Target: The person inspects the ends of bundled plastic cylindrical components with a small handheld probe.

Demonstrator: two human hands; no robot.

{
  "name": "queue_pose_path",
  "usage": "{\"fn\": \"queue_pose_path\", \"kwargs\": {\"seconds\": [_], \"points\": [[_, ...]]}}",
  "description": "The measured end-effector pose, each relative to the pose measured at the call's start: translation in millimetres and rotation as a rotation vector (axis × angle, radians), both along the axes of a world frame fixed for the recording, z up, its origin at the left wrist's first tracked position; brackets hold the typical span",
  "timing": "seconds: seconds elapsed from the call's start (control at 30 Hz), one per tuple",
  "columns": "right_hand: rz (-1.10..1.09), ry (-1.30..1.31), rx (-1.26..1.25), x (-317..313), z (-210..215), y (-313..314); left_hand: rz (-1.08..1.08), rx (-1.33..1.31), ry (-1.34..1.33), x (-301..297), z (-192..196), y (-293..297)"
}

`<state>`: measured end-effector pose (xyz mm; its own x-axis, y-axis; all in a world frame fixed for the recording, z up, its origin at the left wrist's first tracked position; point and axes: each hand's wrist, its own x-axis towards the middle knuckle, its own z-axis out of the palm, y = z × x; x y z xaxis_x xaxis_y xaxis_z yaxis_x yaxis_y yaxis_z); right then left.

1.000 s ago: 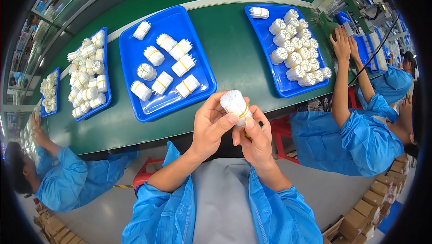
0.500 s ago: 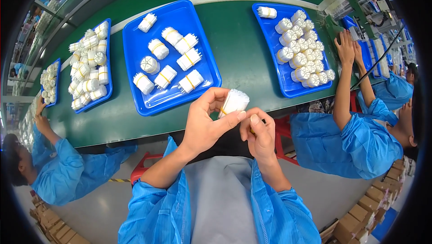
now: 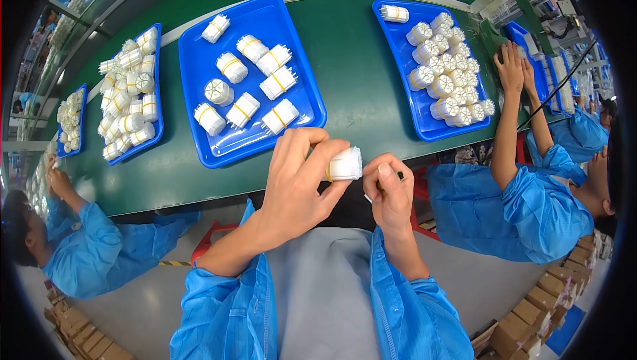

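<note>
My left hand (image 3: pixel 292 184) is closed round a bundle of white pieces (image 3: pixel 346 165), bound by a yellow rubber band and held above the table's near edge. The bundle's end faces right, towards my right hand (image 3: pixel 390 193). My right fingers are pinched together just beside that end. A small white tip (image 3: pixel 367 198) pokes out under them and a bit of yellow shows between them; most of what they hold is hidden. Beyond my hands, a blue tray (image 3: pixel 302 48) carries several loose banded white bundles (image 3: pixel 279 116), some upright and some on their sides.
To the right stands a blue tray (image 3: pixel 398 41) of closely packed bundles. Two more filled trays, a heaped one (image 3: pixel 159 88) and a smaller one (image 3: pixel 81 121), sit at the left of the green table (image 3: pixel 345 61). Co-workers sit on both sides, a person's hands (image 3: pixel 512 71) resting at the right.
My left hand has turned the bundle from tilted upward to nearly level and shifted its grip over the top. My right fingers stay pinched near its end, with a white tip now showing.
</note>
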<state>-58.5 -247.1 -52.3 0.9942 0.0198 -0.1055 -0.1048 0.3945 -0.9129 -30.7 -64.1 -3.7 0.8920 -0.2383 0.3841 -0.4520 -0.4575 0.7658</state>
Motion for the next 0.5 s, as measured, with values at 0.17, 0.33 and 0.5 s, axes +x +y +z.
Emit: {"fn": "queue_pose_path", "kwargs": {"seconds": [0.17,0.33,0.5], "points": [[0.002,-0.004,-0.014,-0.1,0.4,0.3,-0.007,0.08,-0.23,-0.3,-6.1,2.1],[0.01,0.005,-0.024,0.1,1.4,-1.2,-0.058,0.043,-0.39,1.4,-19.7,4.5],[0.002,0.016,-0.036,-1.3,1.8,-1.3,-0.081,-0.038,-0.487,0.4,-29.0,4.7]]}}
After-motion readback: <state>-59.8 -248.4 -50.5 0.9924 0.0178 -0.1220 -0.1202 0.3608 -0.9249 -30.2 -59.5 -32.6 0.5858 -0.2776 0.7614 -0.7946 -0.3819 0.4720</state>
